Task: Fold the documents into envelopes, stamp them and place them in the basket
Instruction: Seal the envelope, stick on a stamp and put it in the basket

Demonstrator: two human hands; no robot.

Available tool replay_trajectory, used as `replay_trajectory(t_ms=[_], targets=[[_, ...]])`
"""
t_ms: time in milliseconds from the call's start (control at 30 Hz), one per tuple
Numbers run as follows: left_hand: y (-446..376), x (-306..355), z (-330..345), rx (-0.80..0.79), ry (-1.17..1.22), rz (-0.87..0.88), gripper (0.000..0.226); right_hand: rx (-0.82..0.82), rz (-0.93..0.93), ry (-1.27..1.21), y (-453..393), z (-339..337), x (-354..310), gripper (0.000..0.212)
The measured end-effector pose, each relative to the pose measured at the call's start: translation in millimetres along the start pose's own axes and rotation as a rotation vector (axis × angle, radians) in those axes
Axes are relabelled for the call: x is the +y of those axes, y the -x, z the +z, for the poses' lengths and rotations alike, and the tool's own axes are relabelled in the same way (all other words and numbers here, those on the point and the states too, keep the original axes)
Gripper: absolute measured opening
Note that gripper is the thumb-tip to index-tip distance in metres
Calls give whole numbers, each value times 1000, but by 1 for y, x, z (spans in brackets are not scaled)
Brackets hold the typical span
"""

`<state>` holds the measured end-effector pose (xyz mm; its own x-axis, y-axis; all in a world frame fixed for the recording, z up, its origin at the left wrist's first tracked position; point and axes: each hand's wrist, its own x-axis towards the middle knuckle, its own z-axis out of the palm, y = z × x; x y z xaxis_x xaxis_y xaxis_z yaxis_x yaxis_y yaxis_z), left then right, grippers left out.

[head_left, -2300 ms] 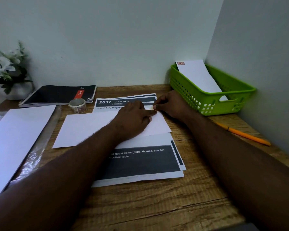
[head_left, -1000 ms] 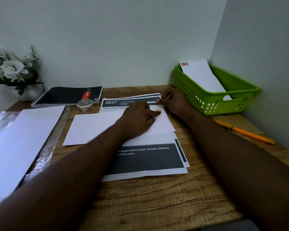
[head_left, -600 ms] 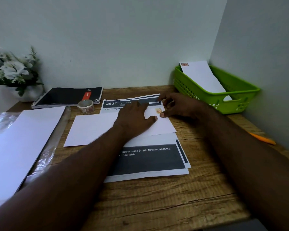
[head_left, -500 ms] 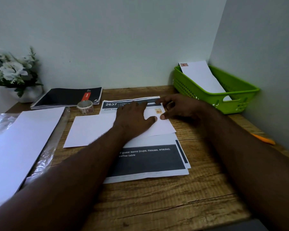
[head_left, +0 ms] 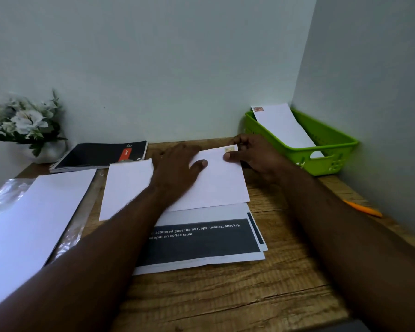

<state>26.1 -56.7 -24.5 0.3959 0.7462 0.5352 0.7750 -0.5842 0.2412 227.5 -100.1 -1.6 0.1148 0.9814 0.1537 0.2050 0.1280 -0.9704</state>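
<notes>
White envelope, centre frame, atop printed documents; stamp at its upper right corner. Left hand flat on it, fingers straight. Right hand pinches stamped corner. Green basket, right, holds one stamped envelope.

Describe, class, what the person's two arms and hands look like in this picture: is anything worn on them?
Both forearms are bare from the frame's lower edge to the wrist: no sleeves show. The left hand and right hand wear no gloves, and no watch, bracelet or ring can be seen. Fingernails look short and unpainted.
</notes>
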Motion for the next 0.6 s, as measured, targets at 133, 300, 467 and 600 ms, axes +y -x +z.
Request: replay_trajectory(t_ms=[133,300,467,600], targets=[[-4,1,-20,21,118,53,29,50,-13,-155,7,3,-12,23],[-9,12,-50,2,271,49,24,85,0,-275,13,0,-25,7],[-29,29,-89,-139,191,75,15,141,8,-361,20,-2,-38,16],[-52,38,-123,-184,142,59,10,141,-5,-562,22,-15,-50,36]])
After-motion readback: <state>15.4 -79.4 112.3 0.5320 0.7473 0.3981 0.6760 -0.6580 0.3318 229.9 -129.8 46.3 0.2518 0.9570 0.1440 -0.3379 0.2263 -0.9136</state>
